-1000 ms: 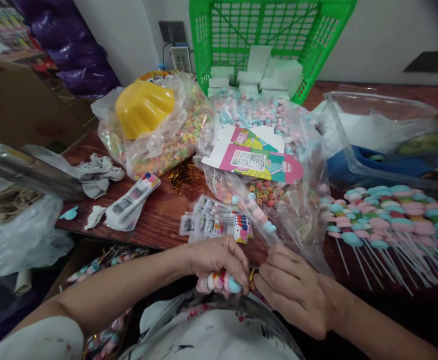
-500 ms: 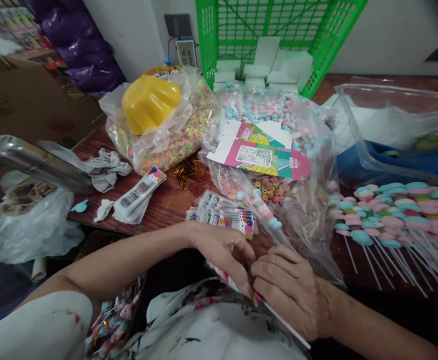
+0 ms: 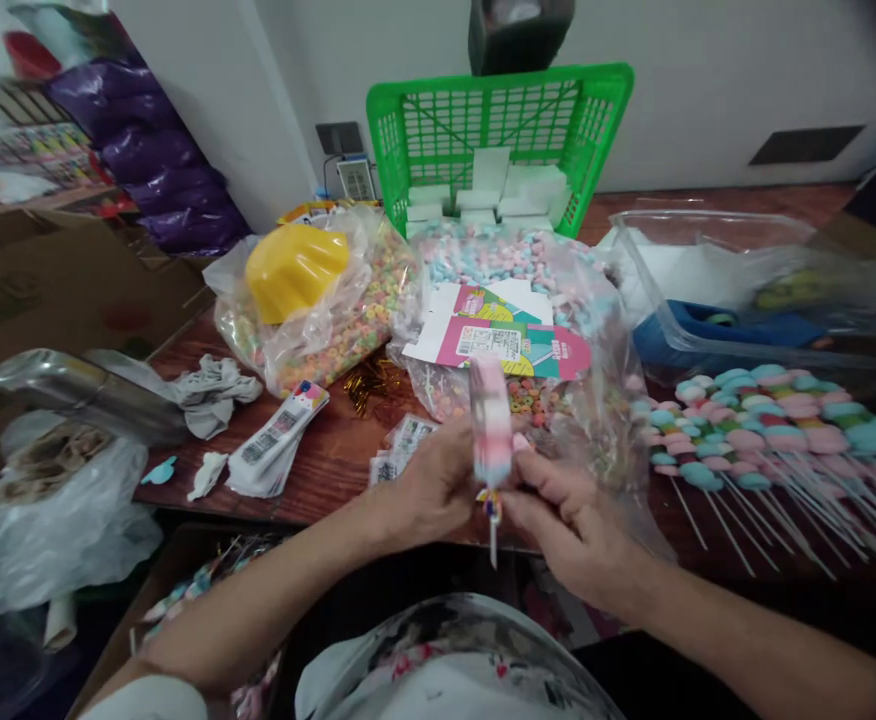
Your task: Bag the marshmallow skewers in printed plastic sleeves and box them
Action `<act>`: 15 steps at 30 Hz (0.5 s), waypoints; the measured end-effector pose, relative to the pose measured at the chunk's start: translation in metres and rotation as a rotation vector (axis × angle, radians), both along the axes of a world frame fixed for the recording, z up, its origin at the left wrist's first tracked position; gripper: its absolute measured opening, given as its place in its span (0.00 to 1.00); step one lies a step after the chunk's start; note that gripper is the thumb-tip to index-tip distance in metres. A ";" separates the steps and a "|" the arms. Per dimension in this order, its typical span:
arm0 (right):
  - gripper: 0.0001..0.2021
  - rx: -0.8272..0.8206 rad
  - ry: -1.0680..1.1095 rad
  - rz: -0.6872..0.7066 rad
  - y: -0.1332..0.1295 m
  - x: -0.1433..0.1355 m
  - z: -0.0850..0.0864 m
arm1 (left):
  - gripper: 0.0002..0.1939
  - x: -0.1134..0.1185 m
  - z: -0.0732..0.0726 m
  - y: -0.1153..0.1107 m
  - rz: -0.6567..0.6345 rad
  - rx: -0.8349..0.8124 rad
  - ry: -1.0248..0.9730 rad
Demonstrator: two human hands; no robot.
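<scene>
A wrapped pink, white and blue candy skewer (image 3: 492, 420) stands nearly upright between my hands, its white stick pointing down and its top blurred. My left hand (image 3: 438, 480) is closed on the skewer's left side. On the other side, the fingers of my right hand (image 3: 569, 510) pinch it near the bottom of the wrapper. Just behind my left hand lie printed clear bags (image 3: 400, 450), partly hidden. Gold twist ties (image 3: 367, 385) sit behind them. A flat printed card box (image 3: 498, 335) rests on bags of pastel candy (image 3: 475, 255).
Unwrapped candy skewers (image 3: 775, 420) are heaped at right, near a clear plastic bin (image 3: 708, 225). A green basket (image 3: 498, 95) stands behind. At left are a steel flask (image 3: 93, 395), printed labels (image 3: 273, 445) and a yellow bowl (image 3: 299, 270). A box of wrapped skewers (image 3: 175, 600) sits below.
Both hands have risen from near my lap to over the table edge, and the candy skewer has turned from slanting to upright. The view has tilted up.
</scene>
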State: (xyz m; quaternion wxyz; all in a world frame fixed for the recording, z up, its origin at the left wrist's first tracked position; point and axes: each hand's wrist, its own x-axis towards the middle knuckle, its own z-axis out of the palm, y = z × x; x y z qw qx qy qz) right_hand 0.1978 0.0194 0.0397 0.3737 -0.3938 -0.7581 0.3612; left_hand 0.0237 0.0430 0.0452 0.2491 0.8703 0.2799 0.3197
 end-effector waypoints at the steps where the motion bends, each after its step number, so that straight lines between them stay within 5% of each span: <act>1: 0.09 -0.109 0.060 0.031 -0.006 -0.004 -0.005 | 0.18 -0.004 0.003 0.003 0.012 -0.020 -0.125; 6: 0.09 -0.325 0.189 -0.009 -0.005 -0.006 -0.022 | 0.22 -0.017 0.015 -0.007 0.064 -0.006 -0.322; 9: 0.09 -0.296 0.242 -0.033 0.004 -0.009 -0.017 | 0.28 -0.020 0.002 -0.019 0.120 -0.274 -0.236; 12: 0.09 -0.319 0.328 0.010 0.004 -0.028 -0.017 | 0.16 -0.025 -0.006 -0.033 0.132 -0.457 -0.097; 15: 0.08 -0.364 0.263 0.109 -0.004 -0.049 -0.026 | 0.11 -0.048 -0.004 -0.050 0.285 -0.424 -0.052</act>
